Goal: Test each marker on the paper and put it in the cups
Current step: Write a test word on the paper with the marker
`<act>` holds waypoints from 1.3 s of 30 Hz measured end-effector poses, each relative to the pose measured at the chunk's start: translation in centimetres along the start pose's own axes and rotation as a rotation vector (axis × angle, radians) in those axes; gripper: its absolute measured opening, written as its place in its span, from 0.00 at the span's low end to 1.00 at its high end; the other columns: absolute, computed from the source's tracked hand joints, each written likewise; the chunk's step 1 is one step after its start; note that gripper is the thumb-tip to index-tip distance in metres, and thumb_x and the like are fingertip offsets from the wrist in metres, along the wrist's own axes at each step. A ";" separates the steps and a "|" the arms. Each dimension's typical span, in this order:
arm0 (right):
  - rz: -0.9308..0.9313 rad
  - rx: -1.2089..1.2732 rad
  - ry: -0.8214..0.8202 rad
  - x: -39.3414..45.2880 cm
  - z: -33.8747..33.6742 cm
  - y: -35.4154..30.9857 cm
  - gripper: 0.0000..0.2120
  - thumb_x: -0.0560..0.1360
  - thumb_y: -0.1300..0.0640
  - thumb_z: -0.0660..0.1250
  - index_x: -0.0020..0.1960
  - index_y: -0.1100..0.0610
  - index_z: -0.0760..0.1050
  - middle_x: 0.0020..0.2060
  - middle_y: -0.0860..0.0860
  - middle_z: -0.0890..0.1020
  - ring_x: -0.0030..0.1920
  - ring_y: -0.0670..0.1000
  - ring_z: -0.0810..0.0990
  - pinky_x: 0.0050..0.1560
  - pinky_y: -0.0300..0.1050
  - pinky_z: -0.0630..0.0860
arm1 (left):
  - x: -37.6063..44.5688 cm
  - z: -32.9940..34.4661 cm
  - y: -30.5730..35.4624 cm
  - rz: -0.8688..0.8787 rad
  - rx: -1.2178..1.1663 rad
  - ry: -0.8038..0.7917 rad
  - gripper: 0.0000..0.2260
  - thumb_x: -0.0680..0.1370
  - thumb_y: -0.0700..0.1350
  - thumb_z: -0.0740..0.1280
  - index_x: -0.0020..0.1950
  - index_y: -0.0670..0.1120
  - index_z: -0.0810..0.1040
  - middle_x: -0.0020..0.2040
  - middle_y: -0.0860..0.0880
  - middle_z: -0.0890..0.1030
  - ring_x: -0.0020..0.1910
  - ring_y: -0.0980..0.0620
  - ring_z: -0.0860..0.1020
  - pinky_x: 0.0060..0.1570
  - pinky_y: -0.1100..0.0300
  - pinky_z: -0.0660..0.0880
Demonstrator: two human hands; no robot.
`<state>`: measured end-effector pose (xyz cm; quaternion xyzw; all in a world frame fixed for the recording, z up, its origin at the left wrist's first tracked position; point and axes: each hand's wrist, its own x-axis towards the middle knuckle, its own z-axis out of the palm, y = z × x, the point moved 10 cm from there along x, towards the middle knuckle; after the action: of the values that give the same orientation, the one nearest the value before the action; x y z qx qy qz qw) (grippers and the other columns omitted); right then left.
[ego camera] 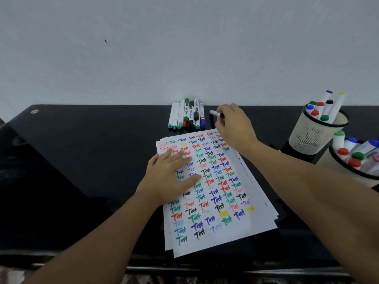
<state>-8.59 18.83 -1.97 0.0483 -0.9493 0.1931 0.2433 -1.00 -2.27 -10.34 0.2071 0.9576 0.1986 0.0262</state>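
Head view: a left hand (172,177) is lying flat, fingers straight, pressing a stack of paper (217,193) covered in coloured "Test" marks on a black desk (82,160). The right hand (233,126) is pinching a white marker (216,113) beside a row of markers (186,114). Two mesh cups (313,136) of markers are standing far right.

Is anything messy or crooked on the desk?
A little. The stack of paper sits turned at an angle to the desk edge, and its sheets are fanned out of line at the bottom corners. The left hand presses flat on it. The loose markers lie neatly side by side, and both cups stand upright.
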 end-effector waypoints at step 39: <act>-0.339 -0.368 -0.547 -10.5 1.5 -6.3 0.24 0.84 0.33 0.43 0.75 0.36 0.65 0.45 0.45 0.83 0.44 0.49 0.82 0.34 0.44 0.73 | -1.0 -2.3 1.4 0.132 -0.021 0.280 0.25 0.81 0.59 0.64 0.76 0.53 0.71 0.67 0.52 0.78 0.68 0.51 0.70 0.69 0.50 0.68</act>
<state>1.09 12.41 -6.03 0.2101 -0.9766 -0.0439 0.0136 0.19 -2.36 -7.74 0.2394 0.9341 0.2369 -0.1185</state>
